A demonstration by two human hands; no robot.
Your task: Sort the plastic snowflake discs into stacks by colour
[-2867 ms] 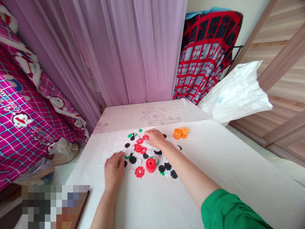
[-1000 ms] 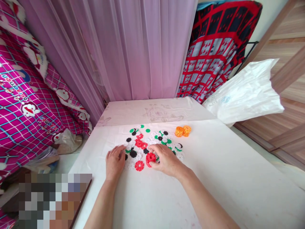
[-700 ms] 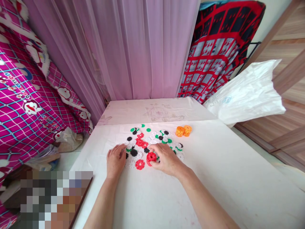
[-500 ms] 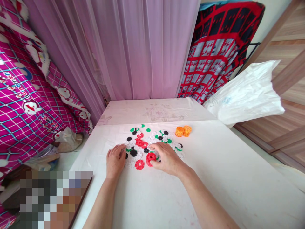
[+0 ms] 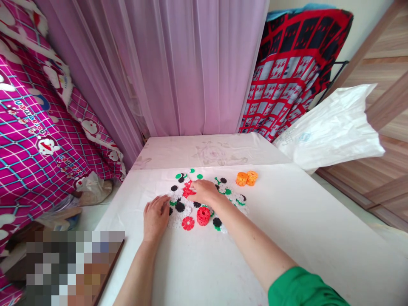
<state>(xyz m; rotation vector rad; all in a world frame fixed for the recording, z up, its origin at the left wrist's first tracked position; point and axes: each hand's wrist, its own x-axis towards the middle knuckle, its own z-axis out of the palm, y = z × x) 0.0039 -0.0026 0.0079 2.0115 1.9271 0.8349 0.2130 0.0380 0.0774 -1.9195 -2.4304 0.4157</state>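
Observation:
My right hand [image 5: 204,192] reaches over the pile, thumb and index finger apart at loose red snowflake discs [image 5: 187,190]; its other fingers are partly hidden. A short stack of red snowflake discs [image 5: 203,216] stands on the near side of the pile, below my right wrist. Just left of it one red snowflake disc [image 5: 188,223] lies flat. At the pile's left edge rests my left hand [image 5: 156,216], fingers spread and slightly bent, holding nothing I can see. White discs [image 5: 174,221], black discs [image 5: 180,207] and green discs [image 5: 199,176] lie mixed around both hands.
Two stacks of orange discs [image 5: 242,179] stand right of the pile on the white-covered table [image 5: 287,238]. A white plastic bag [image 5: 334,127] leans at the table's right edge. Purple curtains [image 5: 191,68] hang behind, and a pink patterned cloth [image 5: 38,127] hangs at left.
My right hand has let go of the red stack, which now stands by itself, and has moved forward and left to the loose red discs. My left hand stays about where it was.

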